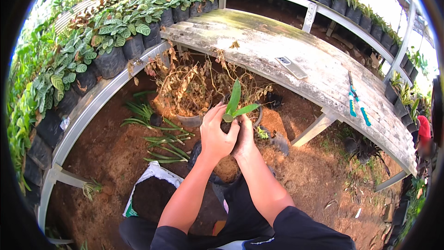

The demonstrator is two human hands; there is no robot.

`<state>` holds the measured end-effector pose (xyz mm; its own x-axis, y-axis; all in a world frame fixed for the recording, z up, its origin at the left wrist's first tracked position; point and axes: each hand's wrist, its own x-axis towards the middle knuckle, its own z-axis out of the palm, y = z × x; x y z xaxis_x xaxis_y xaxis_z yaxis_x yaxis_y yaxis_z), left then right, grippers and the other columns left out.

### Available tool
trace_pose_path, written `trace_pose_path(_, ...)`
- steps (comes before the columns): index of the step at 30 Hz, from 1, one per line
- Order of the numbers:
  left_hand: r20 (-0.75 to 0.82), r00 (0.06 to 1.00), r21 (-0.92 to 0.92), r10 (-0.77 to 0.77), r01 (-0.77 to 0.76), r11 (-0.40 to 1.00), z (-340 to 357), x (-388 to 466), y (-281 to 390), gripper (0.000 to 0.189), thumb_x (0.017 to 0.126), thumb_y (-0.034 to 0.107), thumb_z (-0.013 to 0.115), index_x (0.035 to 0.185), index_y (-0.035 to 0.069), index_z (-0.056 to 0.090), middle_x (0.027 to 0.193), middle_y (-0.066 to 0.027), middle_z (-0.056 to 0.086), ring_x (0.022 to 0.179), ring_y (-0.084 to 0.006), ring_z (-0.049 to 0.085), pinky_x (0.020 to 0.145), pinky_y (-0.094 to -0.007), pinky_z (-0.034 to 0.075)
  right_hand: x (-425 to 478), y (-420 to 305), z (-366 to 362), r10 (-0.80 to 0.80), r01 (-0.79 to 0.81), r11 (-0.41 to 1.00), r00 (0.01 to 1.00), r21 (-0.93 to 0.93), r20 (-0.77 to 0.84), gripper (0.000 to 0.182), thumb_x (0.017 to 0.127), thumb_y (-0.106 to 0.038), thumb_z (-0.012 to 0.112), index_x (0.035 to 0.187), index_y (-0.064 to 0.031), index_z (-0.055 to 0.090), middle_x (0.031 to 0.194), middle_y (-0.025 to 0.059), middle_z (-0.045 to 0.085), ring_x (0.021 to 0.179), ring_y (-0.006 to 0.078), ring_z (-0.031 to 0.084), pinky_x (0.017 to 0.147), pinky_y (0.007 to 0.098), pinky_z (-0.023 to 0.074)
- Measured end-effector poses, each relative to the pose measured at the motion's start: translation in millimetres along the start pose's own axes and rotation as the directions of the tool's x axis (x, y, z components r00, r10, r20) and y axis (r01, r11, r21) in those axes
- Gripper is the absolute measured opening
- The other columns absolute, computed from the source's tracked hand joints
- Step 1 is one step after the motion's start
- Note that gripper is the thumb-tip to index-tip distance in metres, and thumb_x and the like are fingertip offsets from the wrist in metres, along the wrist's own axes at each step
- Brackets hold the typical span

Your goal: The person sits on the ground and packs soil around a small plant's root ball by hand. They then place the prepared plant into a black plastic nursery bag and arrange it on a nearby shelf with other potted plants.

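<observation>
Both my hands are cupped together around the dark root ball of a small green plant (pixel 235 101) with a few broad leaves. My left hand (pixel 215 130) wraps its left side, thumb near the base. My right hand (pixel 245 135), dirty with soil, presses from the right and is partly hidden. Below them, a black plastic bag (pixel 196 152) surrounds brown fibrous material (pixel 227 168). To the lower left stands an opened white sack (pixel 156 167) of dark soil (pixel 152 194). Long-leaved green plants (pixel 166 139) lie on the ground to the left of my hands.
A weathered corrugated bench top (pixel 256 38) spans ahead, bearing a phone (pixel 293 67) and teal-handled shears (pixel 355 100). Dried plants (pixel 187 86) in pots stand beneath its edge. Black-bagged leafy plants (pixel 111 60) line the metal-framed left bench. A person's red sleeve (pixel 424 128) shows far right.
</observation>
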<state>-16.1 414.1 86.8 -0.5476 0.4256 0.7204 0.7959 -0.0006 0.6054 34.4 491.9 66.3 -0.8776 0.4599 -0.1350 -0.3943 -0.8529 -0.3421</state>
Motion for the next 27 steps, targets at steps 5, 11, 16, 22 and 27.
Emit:
trace_pose_path(5, -0.015, 1.000, 0.011, 0.002, -0.002, 1.000, 2.7, -1.0, -17.9, 0.036, 0.080, 0.015, 0.070, 0.109, -0.006, 0.070, 0.118, -0.0260, 0.069, 0.117, -0.0425, 0.063, 0.103, -0.0488, 0.049, 21.5, 7.6, -15.8, 0.042, -0.042, 0.999, 0.999, 0.006, 0.021, 0.037, 0.105, -0.039, 0.046, 0.117, -0.0087, 0.064, 0.107, 0.0088, 0.068, 0.098, 0.0231, 0.068, 0.087, 0.0405, 0.0573)
trace_pose_path(11, 0.095, 0.982, -0.029, -0.162, 0.166, 0.986, -22.4, -0.5, -19.4, 0.031, 0.081, 0.014, 0.068, 0.106, -0.004, 0.070, 0.111, -0.0267, 0.070, 0.109, -0.0446, 0.065, 0.098, -0.0479, 0.051, 30.1, 28.6, -16.6, 0.090, -0.090, 0.996, 0.996, 0.008, -0.003, 0.038, 0.103, -0.039, 0.044, 0.109, -0.0074, 0.065, 0.100, 0.0098, 0.070, 0.092, 0.0250, 0.069, 0.088, 0.0407, 0.0570)
trace_pose_path(16, -0.060, 0.998, 0.055, -0.013, 0.017, 0.998, -43.6, -1.7, -19.1, 0.039, 0.081, 0.012, 0.069, 0.117, -0.003, 0.067, 0.111, -0.0222, 0.070, 0.107, -0.0402, 0.066, 0.097, -0.0456, 0.049, -0.3, 34.3, 31.3, 0.074, -0.077, 0.996, 0.994, -0.034, -0.084, 0.032, 0.101, -0.037, 0.050, 0.101, -0.0089, 0.064, 0.090, 0.0066, 0.068, 0.084, 0.0216, 0.066, 0.084, 0.0376, 0.0550)
trace_pose_path(22, -0.034, 0.999, 0.050, 0.028, -0.026, 0.998, -30.9, -9.1, -18.1, 0.030, 0.080, 0.008, 0.067, 0.107, -0.004, 0.070, 0.096, -0.0211, 0.072, 0.090, -0.0380, 0.071, 0.084, -0.0410, 0.053, 5.5, 35.4, 9.0, 0.060, -0.061, 0.998, 0.997, -0.010, -0.051, 0.027, 0.102, -0.031, 0.048, 0.098, -0.0083, 0.062, 0.094, 0.0051, 0.064, 0.085, 0.0180, 0.065, 0.080, 0.0357, 0.0545)
trace_pose_path(27, 0.035, 0.998, -0.072, -0.047, 0.049, 0.996, -33.5, -5.3, -0.4, 0.028, 0.080, 0.011, 0.069, 0.104, -0.003, 0.069, 0.100, -0.0208, 0.071, 0.093, -0.0418, 0.067, 0.085, -0.0451, 0.053, -4.8, 26.7, 12.7, 0.033, -0.033, 0.999, 0.998, -0.010, -0.056, 0.030, 0.102, -0.036, 0.048, 0.103, -0.0095, 0.062, 0.095, 0.0055, 0.065, 0.087, 0.0192, 0.065, 0.081, 0.0365, 0.0549)
